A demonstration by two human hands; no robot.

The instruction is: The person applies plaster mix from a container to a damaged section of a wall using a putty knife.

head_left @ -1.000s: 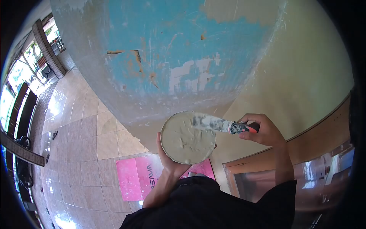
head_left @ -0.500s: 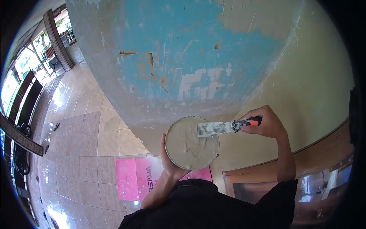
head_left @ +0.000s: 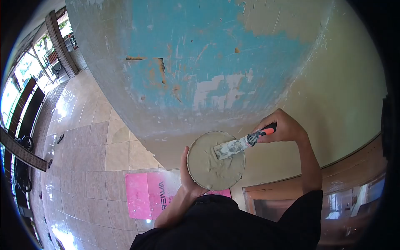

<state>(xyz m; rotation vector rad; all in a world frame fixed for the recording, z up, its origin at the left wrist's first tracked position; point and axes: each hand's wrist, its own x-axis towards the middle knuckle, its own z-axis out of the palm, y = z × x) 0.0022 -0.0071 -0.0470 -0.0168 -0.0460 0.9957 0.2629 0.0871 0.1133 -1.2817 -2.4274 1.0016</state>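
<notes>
My left hand (head_left: 191, 179) is wrapped round the left and lower side of a round tub of putty (head_left: 212, 171), holding it up in front of my chest. Pale grey-beige putty with ridges and lumps fills the tub to near its rim. In my right hand (head_left: 282, 127) is a putty knife (head_left: 233, 146), gripped by its black and red handle. Its flat blade, smeared with putty, lies over the putty with the end touching the surface. Beyond the tub stands a wall (head_left: 166, 29) with blue paint, scraped grey areas and white putty patches (head_left: 223, 89).
A pink printed sheet (head_left: 143, 196) lies on the tiled floor (head_left: 83, 150) below the tub. A brown wooden frame with glass (head_left: 287, 196) is at lower right. Flaked cracks (head_left: 161, 68) mark the blue paint. A pillar (head_left: 60, 41) stands at far left.
The tub has shifted slightly right and down. My right hand has moved left and up, and the putty knife is now more slanted, its handle end raised.
</notes>
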